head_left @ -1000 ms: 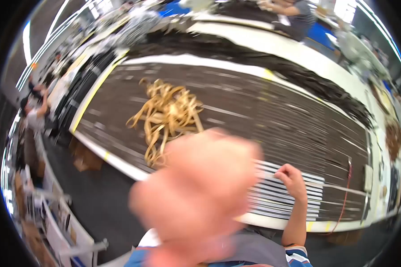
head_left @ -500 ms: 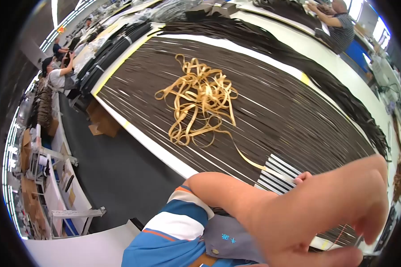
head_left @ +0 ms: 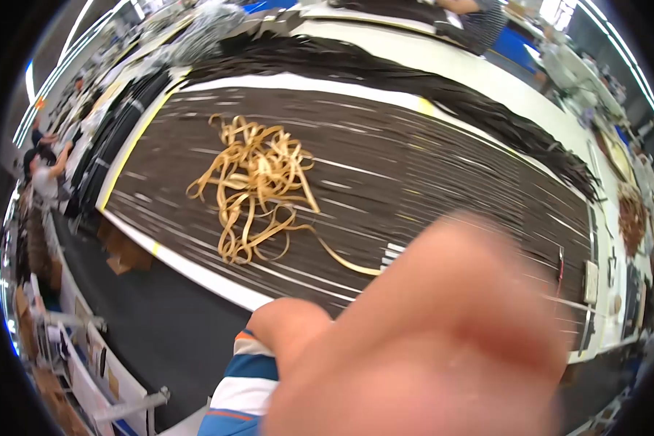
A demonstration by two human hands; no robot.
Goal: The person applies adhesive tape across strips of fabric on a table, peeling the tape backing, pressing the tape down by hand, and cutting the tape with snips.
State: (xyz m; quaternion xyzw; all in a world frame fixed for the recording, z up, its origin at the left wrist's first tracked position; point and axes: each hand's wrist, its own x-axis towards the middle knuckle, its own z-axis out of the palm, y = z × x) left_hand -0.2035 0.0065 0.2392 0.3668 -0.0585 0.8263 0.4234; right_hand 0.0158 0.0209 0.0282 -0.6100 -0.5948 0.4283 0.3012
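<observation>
My left hand (head_left: 443, 334) is raised close to the camera, large and smeared by motion, so its fingers cannot be made out. Behind it in the head view lies a loose tangle of gold-tan ribbon (head_left: 258, 171) on the dark brown strips (head_left: 356, 185) that cover the table. One tail of the ribbon runs right to a small patch of black-and-white stripes (head_left: 392, 254), mostly hidden by my left hand. My right hand does not show.
A white table edge (head_left: 211, 283) borders the strips. Dark bundles (head_left: 298, 58) lie along the far side. A red-handled tool (head_left: 560, 263) lies at the right. Cardboard (head_left: 127, 251) is on the floor at left. Co-workers (head_left: 47, 174) are at the far left and at the top.
The view has turned right, so the ribbon tangle sits further left. My left hand has come nearer the camera and covers most of the striped patch. Fingertips seen beside that patch are now hidden.
</observation>
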